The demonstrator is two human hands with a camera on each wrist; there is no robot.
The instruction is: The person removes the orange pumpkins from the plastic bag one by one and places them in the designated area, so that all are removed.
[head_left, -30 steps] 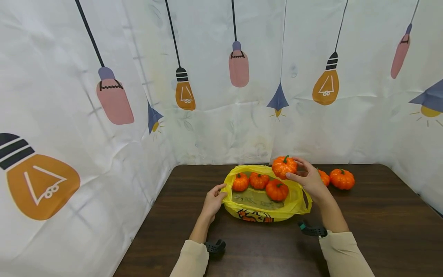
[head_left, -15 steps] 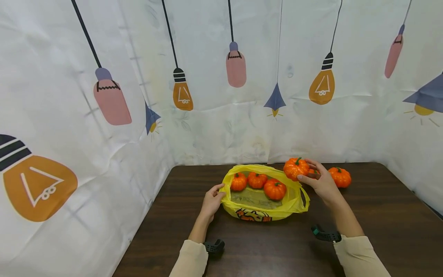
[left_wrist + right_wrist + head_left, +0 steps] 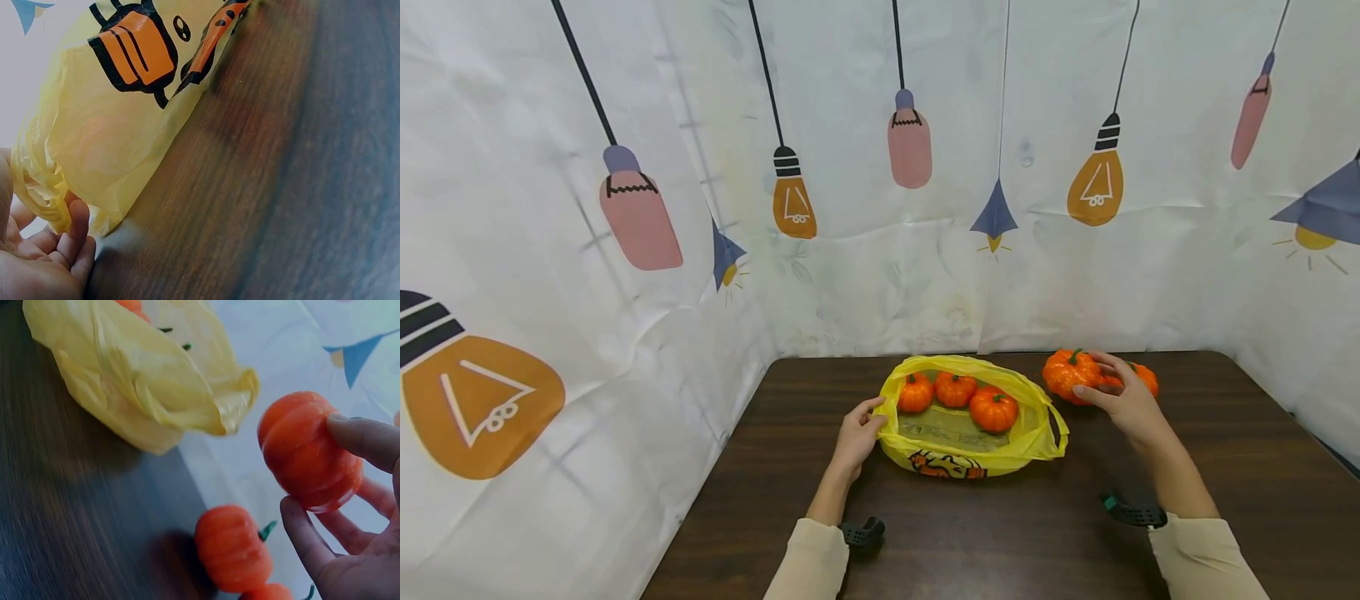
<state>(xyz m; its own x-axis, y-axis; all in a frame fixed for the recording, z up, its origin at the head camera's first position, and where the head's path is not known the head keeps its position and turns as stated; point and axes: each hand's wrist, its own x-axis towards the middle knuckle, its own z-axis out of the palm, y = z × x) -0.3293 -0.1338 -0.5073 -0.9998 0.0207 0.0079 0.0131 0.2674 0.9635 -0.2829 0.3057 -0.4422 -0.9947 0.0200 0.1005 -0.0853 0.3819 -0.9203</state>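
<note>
Right hand (image 3: 1123, 404) and held pumpkin (image 3: 1064, 377) have shifted rightward, from over the rim of the yellow bag (image 3: 1026, 452) to a position outside it, near two other pumpkins (image 3: 230, 549) at the rear of the desk (image 3: 970, 542). Fingers of the right hand grip the held pumpkin, thumb on one side, fingertips opposite. Left hand (image 3: 856, 432) pinches the bag's left rim, as before. Three bagged pumpkins (image 3: 993, 410) remain inside. Judged from this state, the held pumpkin is clear of the bag but not yet released.

No legible text; marks (image 3: 958, 432) inside yellow bag (image 3: 1007, 460) unreadable.
</note>
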